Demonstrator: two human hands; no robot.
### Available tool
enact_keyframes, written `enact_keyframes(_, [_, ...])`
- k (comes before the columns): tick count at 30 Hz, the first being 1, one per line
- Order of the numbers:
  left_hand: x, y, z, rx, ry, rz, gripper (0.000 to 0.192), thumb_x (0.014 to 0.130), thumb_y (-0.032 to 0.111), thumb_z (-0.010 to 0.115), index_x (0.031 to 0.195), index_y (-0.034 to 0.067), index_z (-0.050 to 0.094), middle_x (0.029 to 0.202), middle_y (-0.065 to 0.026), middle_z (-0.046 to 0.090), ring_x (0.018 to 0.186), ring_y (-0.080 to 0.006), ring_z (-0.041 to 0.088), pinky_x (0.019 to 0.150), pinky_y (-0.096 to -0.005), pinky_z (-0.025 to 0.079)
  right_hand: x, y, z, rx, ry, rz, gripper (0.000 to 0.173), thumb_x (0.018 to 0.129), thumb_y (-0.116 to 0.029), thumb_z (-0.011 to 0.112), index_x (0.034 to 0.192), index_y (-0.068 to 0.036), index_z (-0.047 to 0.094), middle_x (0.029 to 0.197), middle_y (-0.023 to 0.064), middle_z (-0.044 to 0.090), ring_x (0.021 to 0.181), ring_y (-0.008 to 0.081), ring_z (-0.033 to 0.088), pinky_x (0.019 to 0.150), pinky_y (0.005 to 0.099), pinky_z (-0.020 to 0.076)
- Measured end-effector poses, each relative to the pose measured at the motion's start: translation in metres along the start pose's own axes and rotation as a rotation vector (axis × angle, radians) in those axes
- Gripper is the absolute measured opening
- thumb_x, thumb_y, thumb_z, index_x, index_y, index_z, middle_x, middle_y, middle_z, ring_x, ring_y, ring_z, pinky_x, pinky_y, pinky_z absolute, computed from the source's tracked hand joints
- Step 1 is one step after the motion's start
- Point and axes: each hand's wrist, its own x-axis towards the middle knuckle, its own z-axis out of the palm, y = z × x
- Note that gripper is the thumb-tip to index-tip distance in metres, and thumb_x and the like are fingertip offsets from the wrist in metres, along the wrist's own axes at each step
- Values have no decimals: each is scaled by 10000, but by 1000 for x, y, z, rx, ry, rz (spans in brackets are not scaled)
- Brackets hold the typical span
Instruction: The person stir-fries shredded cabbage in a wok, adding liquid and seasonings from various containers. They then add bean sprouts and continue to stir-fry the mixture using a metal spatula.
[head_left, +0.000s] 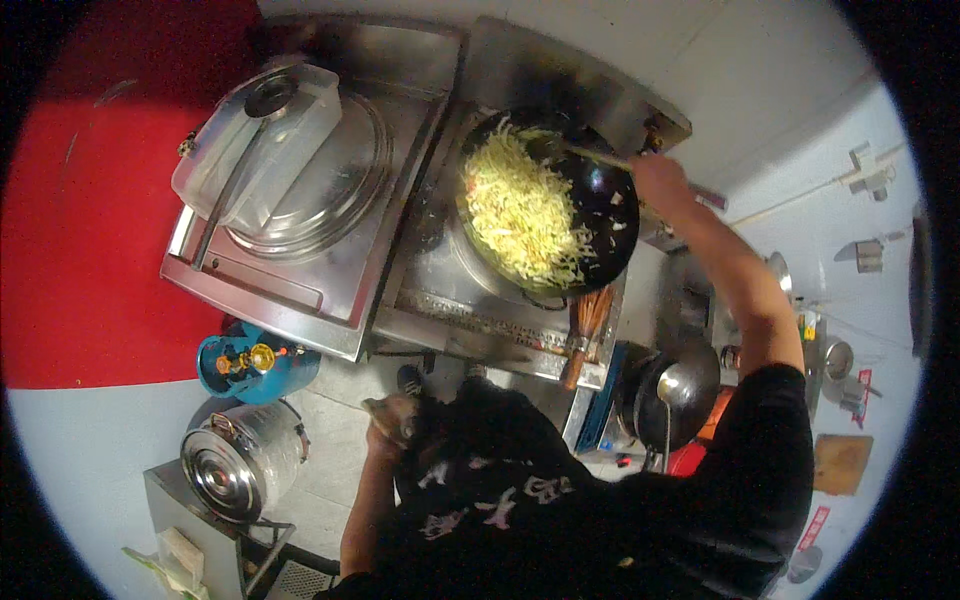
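A black wok (600, 255) stands on the stainless steel range, with a heap of pale, shredded vegetable (521, 210) in it, mostly on its left side. At the wok's upper right rim, my right hand (660, 180) is closed around the handle of a cooking utensil (596, 156); its far end is hard to make out in the dark wok. My left hand (386, 435) is low, beside my black clothing and away from the range, gripping a bunched greyish cloth (394, 416). A bamboo wok brush (585, 330) lies on the range's front ledge, just below the wok.
Left of the wok, a clear plastic container (300, 142) and a long-handled ladle (225, 195) rest on a large metal lid (330, 202). A blue gas cylinder (281, 375) and a lidded steel pot (262, 457) stand lower left. At right, another wok (697, 382) holds a ladle (670, 390).
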Motion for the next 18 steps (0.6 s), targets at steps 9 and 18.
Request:
enact_keyframes(9, [148,-220,-20,1271,-482,66,494,953,330,492,1367,82,386,1192,-102,561,902,-273,600,691,-399,507,-39,62,-64,84,-432,-10,262,828,-213,609,1044,-67,641,915,192,637,928,386,606,843,471,484])
enact_keyframes(18, [174,-258,74,-758,-547,-361,275,986,286,496,1174,116,604,1085,-48,636,844,-188,609,670,-325,503,-63,0,51,889,-906,288,394,877,-242,691,1193,-18,614,746,-7,618,589,94,492,519,290,412])
